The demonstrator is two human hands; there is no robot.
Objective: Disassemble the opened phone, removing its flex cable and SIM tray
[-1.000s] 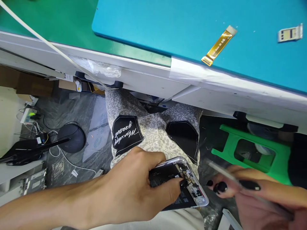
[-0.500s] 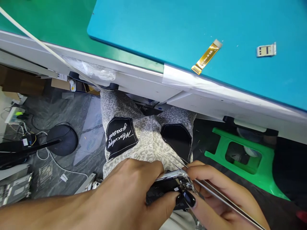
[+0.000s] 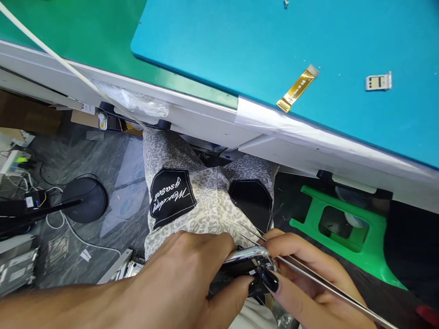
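Observation:
Low in the view, over the lap, is a phone [image 3: 240, 256] with a shiny metal frame and small inner parts bared at its right end. My left hand [image 3: 192, 269] is closed around the phone's left part, its thumb lying on the dark face. My right hand [image 3: 308, 274] grips a pair of metal tweezers [image 3: 329, 285], whose thin tips point up and left past the frame. The right thumb also presses on the phone's bared corner. Both hands cover much of the phone.
On the blue mat [image 3: 219, 50] lie an orange flex cable [image 3: 297, 89], a SIM tray [image 3: 377, 82] and a small screw [image 3: 286, 4]. A white cable [image 3: 44, 48] crosses the green surface at left. A green plastic stool [image 3: 373, 242] stands at lower right, a black round base [image 3: 92, 201] at left.
The phone has tilted a little, so its metal edge shows more and its dark face less. The view has shifted slightly, bringing the screw on the mat into sight. Both grips stay the same.

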